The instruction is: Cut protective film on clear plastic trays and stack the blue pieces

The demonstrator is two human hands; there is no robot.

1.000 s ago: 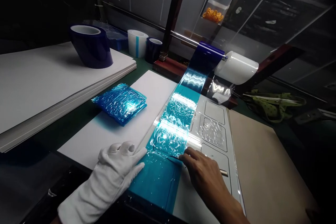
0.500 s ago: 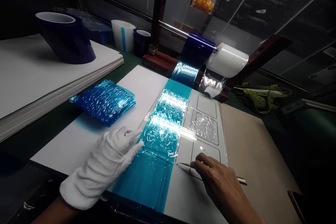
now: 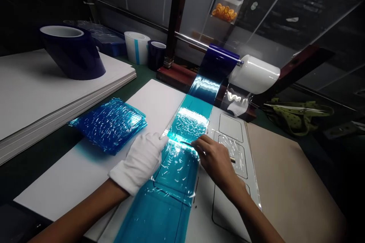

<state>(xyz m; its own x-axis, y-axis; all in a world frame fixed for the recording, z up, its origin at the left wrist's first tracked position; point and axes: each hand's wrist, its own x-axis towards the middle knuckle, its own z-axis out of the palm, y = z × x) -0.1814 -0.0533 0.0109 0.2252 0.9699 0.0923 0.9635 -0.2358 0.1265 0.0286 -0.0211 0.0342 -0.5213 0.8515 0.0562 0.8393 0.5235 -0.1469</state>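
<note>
My left hand (image 3: 142,161), in a white glove, has its fingers drawn together at the left edge of a blue film strip (image 3: 168,205). A narrow clear strip (image 3: 165,132) shows by its fingertips; whether they grip it is unclear. My bare right hand (image 3: 212,155) holds a slim pointed metal tool (image 3: 186,144), with its tip at the film's surface. Several wrinkled patches lie along the film, which runs down from a dark blue roll (image 3: 224,54) on a rod. Left of the gloved hand sits a stack of crinkled blue film pieces (image 3: 111,125).
A white film roll (image 3: 256,74) shares the rod on a dark red stand (image 3: 178,78). Outlined rectangles mark the white board (image 3: 230,123); brown board (image 3: 279,167) lies to its right. A large blue roll (image 3: 74,55) stands on stacked white sheets (image 3: 25,95) at left.
Both hands have moved farther up the film. My right hand and its tool have gone from the white board onto the film; my left fingers have drawn together. The camera view has shifted slightly.
</note>
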